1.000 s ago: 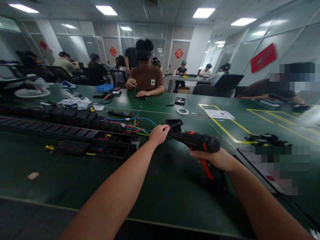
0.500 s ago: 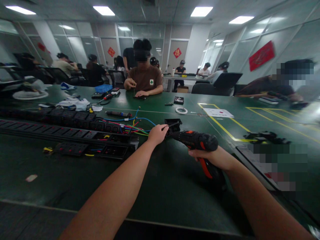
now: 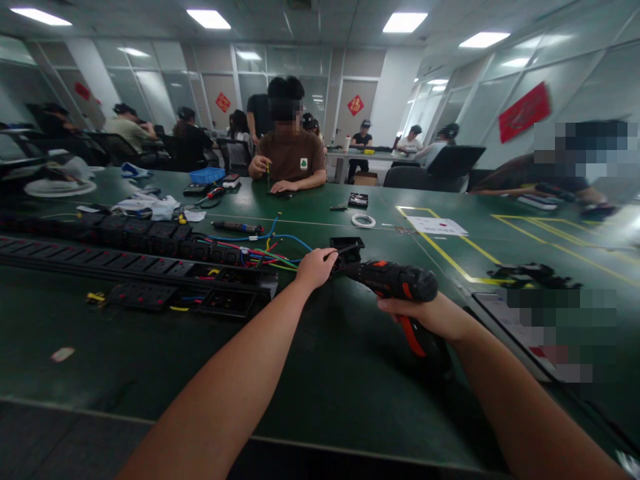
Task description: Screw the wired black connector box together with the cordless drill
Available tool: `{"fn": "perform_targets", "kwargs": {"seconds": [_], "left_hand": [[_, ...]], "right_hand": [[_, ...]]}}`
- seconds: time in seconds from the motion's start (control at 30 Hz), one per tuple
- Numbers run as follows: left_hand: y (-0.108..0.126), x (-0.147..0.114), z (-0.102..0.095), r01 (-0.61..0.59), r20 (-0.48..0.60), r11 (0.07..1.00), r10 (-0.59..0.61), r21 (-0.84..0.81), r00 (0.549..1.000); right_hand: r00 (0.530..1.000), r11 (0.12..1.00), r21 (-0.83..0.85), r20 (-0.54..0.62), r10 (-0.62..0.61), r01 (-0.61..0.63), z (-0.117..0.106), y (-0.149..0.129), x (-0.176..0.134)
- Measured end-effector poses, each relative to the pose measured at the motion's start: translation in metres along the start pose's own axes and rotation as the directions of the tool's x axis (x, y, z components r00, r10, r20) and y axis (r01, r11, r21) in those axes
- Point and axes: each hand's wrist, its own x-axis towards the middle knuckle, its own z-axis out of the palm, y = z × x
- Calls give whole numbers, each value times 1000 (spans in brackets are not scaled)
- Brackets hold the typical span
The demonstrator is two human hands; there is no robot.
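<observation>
My right hand (image 3: 425,310) is wrapped round the grip of a black and orange cordless drill (image 3: 395,279). The drill's nose points left, at a small black plastic housing (image 3: 350,247) on the green table. On that housing my left hand (image 3: 316,267) is closed, fingers gripping its near left side; the exact contact is partly hidden. Coloured wires (image 3: 273,253) run from behind my left hand toward a row of black socket modules (image 3: 145,233). Whether the drill's tip meets a screw cannot be made out.
A long black power strip casing (image 3: 125,263) and a loose socket piece (image 3: 143,295) lie at left. Farther back are a screwdriver-like black tool (image 3: 237,227), a white ring (image 3: 363,221) and a paper sheet (image 3: 437,225). A co-worker (image 3: 290,150) sits opposite; a tablet-like panel (image 3: 515,333) is at right.
My hands, the drill and the housing stay almost where they were. Across the table, the co-worker's raised hand has shifted slightly, with a yellow-handled tool now showing more clearly.
</observation>
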Motion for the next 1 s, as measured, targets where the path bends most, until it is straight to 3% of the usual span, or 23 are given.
{"fn": "perform_targets", "kwargs": {"seconds": [1.0], "left_hand": [[0,0,1,-20,-4,1000,20,1,1000]], "right_hand": [[1000,996,-85,-8,23,-24,0,0,-1]]}}
